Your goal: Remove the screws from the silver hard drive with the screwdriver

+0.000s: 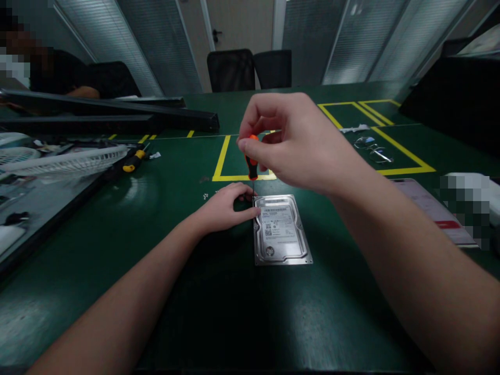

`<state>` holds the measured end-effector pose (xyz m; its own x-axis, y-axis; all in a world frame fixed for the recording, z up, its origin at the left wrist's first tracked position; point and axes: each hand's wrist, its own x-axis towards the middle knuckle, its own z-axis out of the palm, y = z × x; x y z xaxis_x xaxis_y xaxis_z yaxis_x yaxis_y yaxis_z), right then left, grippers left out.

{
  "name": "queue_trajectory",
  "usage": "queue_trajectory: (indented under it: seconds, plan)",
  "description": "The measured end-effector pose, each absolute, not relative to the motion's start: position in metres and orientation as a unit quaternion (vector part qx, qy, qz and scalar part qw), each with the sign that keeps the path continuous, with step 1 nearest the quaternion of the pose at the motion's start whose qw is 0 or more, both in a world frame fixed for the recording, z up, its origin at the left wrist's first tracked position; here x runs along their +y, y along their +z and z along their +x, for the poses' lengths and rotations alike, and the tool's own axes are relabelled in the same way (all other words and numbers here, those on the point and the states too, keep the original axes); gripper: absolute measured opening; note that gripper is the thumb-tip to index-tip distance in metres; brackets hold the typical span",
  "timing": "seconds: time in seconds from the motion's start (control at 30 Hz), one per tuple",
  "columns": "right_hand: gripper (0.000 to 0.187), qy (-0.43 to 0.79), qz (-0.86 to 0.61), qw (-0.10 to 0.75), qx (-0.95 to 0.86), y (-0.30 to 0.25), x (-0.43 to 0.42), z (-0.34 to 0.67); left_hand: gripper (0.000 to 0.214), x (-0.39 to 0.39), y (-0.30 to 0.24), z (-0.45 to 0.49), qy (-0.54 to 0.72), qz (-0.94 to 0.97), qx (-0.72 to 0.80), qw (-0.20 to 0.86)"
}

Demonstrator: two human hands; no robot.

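A silver hard drive (278, 229) lies label up on the green table (242, 307). My right hand (297, 140) is closed around the handle of an orange and black screwdriver (253, 169), thumb and fingers near its top. The screwdriver stands upright, its thin shaft pointing down at the drive's far left corner. My left hand (226, 208) grips the drive's left side, with the thumb on the label and the other fingers bent by the far left corner, close to the screwdriver's tip. Whether the tip sits in a screw is too small to tell.
Tiny screws (205, 196) lie left of my left hand. A yellow and black screwdriver (134, 161) lies beside white fan grilles (94, 159). Black bars (187, 119) cross the far left, where a person sits. Glasses (373, 149) and a tablet-like device (433, 211) are at right.
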<state>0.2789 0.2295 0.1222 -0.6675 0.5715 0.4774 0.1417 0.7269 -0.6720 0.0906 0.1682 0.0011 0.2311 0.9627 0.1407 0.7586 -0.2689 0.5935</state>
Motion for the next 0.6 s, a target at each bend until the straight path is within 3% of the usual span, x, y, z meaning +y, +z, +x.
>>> queue_trajectory:
  seconds: [0.6]
  plan:
    - [0.015,0.329,-0.203,0.344,-0.856,0.1254,0.2237,0.2796,0.041,0.1678,0.0015,0.0908,0.250,0.760,0.565,0.201]
